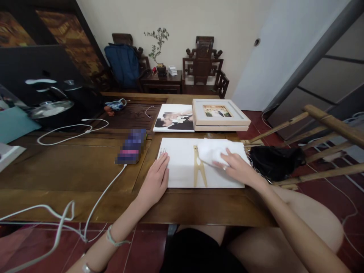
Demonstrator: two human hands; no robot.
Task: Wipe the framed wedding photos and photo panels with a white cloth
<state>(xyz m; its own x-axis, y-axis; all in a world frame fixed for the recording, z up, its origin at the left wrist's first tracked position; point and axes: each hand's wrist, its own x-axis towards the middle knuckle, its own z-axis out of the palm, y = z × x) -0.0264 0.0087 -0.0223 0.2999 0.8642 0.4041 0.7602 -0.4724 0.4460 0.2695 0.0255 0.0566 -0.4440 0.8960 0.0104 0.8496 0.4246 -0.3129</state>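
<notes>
A white panel (180, 168) lies flat near the front edge of the wooden table, with a gold strip (200, 172) on it that splits into two legs. My left hand (156, 176) rests on the panel's left edge, its fingers stretched out and holding nothing. Small dark print shows beside those fingertips. In my right hand (234, 165) is a bunched white cloth (209, 149), pressed against the panel's right half. The cloth covers part of the panel and reaches the top of the gold strip. My right fingertips partly sink into its folds.
Behind the panel lie a photo print (178, 118) and a stacked photo frame (220, 113). A phone (131, 147) with a white cable sits to the left. Farther left stands a lidded pan (51, 112). A bamboo chair (321, 163) holding a black bag (275, 161) is at right.
</notes>
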